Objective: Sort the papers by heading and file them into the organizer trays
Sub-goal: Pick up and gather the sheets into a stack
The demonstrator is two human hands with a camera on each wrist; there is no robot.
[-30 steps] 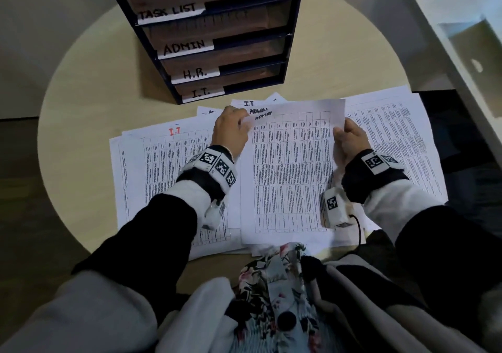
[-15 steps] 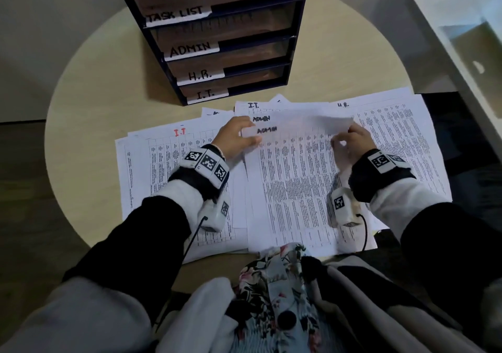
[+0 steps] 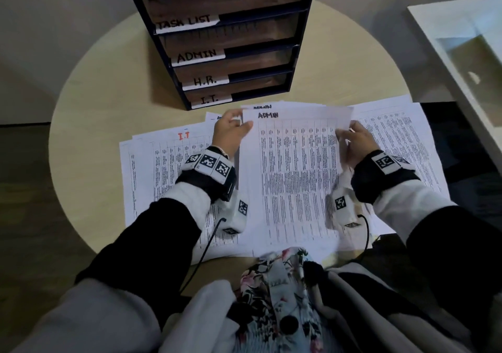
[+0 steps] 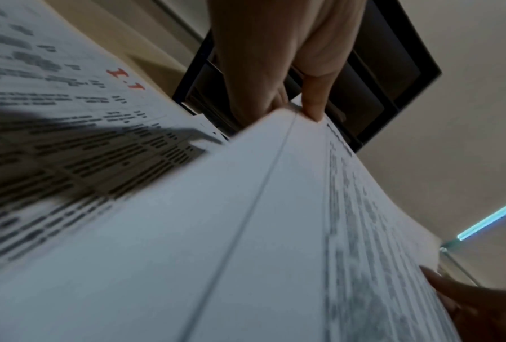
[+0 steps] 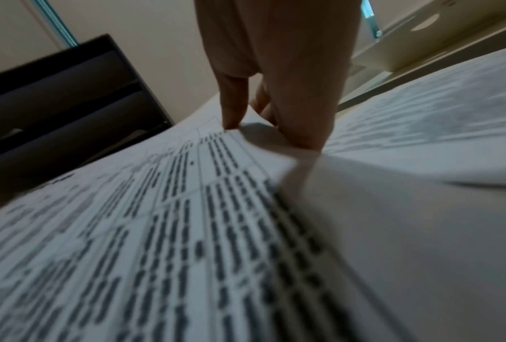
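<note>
A printed sheet headed ADMIN [image 3: 296,168] is held over the spread papers, just in front of the organizer [image 3: 225,40]. My left hand [image 3: 240,123] pinches its upper left edge, thumb on top. My right hand [image 3: 346,135] pinches the upper right edge. The dark blue organizer has trays labelled TASK LIST, ADMIN [image 3: 198,55], H.R. and I.T. In the left wrist view the left hand [image 4: 292,104] grips the sheet's [image 4: 246,231] corner. In the right wrist view the right hand [image 5: 254,115] holds the sheet [image 5: 187,231], which bows upward.
A sheet headed I.T. in red [image 3: 168,168] lies at the left of the round wooden table [image 3: 89,102]. More printed sheets [image 3: 402,140] fan out at the right. White furniture [image 3: 461,40] stands beyond the table's right edge. My wrist cables hang by the near edge.
Half a second ago the held sheet's top edge was curled over. It is now straightened, its ADMIN heading showing, with its top edge nearer the organizer. Both hands keep their hold.
</note>
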